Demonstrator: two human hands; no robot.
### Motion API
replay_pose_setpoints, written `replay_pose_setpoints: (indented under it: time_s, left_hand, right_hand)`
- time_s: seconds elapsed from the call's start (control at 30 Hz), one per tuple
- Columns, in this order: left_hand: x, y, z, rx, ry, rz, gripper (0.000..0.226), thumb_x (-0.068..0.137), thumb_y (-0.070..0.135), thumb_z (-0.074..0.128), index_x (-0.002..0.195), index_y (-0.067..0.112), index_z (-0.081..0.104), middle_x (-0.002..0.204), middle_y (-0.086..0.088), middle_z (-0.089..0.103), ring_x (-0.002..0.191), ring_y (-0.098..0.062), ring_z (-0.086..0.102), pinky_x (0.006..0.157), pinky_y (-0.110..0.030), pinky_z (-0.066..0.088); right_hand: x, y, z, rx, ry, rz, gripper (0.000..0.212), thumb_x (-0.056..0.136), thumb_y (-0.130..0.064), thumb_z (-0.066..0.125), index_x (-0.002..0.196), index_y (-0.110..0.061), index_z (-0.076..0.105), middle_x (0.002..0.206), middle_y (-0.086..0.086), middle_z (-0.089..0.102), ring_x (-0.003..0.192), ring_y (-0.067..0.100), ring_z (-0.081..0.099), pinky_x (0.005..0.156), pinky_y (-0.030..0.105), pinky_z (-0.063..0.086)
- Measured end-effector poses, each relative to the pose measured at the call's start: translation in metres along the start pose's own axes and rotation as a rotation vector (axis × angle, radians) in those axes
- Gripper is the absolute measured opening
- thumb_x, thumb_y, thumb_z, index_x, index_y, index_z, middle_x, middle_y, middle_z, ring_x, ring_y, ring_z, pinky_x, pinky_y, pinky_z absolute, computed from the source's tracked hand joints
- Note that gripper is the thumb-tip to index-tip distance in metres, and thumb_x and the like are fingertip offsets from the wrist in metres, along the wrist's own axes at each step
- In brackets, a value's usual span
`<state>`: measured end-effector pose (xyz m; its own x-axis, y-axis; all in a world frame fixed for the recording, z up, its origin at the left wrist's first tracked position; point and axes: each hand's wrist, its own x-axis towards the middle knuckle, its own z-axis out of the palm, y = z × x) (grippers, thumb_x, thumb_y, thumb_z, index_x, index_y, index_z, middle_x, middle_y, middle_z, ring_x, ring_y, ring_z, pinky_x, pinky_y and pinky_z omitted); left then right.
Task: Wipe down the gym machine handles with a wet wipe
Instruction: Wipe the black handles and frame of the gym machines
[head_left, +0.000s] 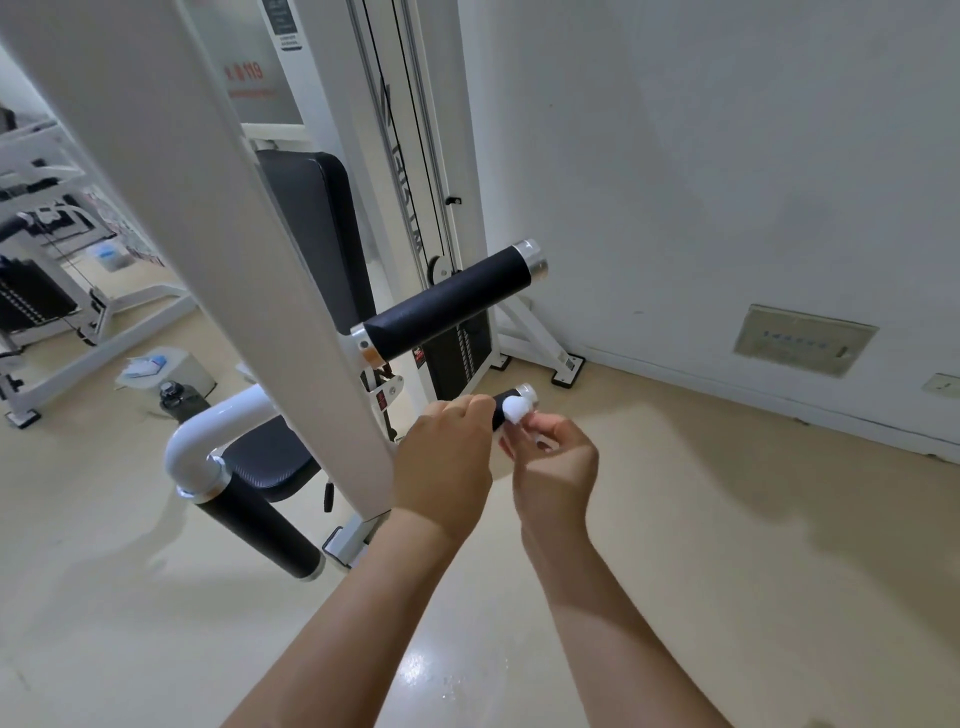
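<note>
Beige floor (156, 649) glossy at 6 o'clock, both forearms reaching in over it. Left hand (441, 457) dead centre, fingers curled round short black lower handle (498, 409). Right hand (556, 462) just at its 3 o'clock, fingers pinching white wet wipe (515, 411), wad pressed on handle's chrome-capped end. Black seat pad (275, 457) at 9 o'clock of hands. Beyond, long upper handle (447, 306) at 12 o'clock. White wall (727, 156) at 2 o'clock.
</note>
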<state>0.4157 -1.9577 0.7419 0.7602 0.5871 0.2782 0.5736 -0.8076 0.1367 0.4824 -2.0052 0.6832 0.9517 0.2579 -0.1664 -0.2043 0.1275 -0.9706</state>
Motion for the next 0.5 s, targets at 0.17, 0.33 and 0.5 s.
replay_pose_setpoints:
  time_s: [0.17, 0.33, 0.5]
  left_hand:
    - [-0.006, 0.002, -0.002, -0.057, -0.038, 0.004, 0.046, 0.091, 0.003, 0.043, 0.134, 0.020, 0.046, 0.130, 0.003, 0.056, 0.117, -0.019, 0.048, 0.089, -0.027, 0.041]
    - [-0.006, -0.003, -0.002, -0.053, -0.059, 0.023, 0.052, 0.090, 0.002, 0.046, 0.138, 0.022, 0.044, 0.139, 0.005, 0.049, 0.124, -0.019, 0.044, 0.099, -0.029, 0.040]
    - [-0.013, -0.006, 0.003, -0.024, -0.081, 0.036, 0.055, 0.091, 0.003, 0.044, 0.142, 0.022, 0.037, 0.146, 0.004, 0.037, 0.132, -0.022, 0.029, 0.106, -0.031, 0.030]
  right_hand:
    - [0.002, -0.009, 0.000, 0.109, 0.062, 0.123, 0.019, 0.082, 0.007, 0.066, 0.080, -0.012, 0.062, 0.089, 0.010, 0.067, 0.079, 0.022, 0.067, 0.077, 0.036, 0.058]
    - [0.002, -0.018, 0.005, 0.323, 0.092, 0.354, 0.026, 0.082, 0.016, 0.057, 0.080, -0.009, 0.061, 0.090, 0.013, 0.065, 0.075, 0.021, 0.065, 0.070, 0.029, 0.057]
    - [-0.013, -0.021, 0.008, 0.399, 0.037, 0.467, 0.022, 0.086, 0.012, 0.054, 0.087, -0.008, 0.063, 0.088, 0.016, 0.068, 0.070, 0.023, 0.067, 0.067, 0.029, 0.057]
